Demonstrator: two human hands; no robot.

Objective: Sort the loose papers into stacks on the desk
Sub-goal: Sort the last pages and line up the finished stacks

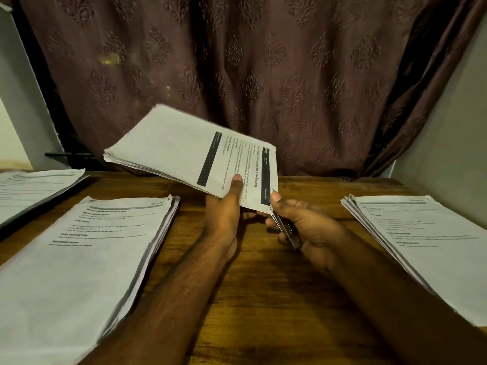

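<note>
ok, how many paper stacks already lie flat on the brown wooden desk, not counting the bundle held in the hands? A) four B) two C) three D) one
C: three white printed stacks lie on the brown wooden desk: the far-left stack, the near-left stack and the right stack. The held bundle of white sheets is up off the desk, gripped by the left hand and the right hand.
</note>
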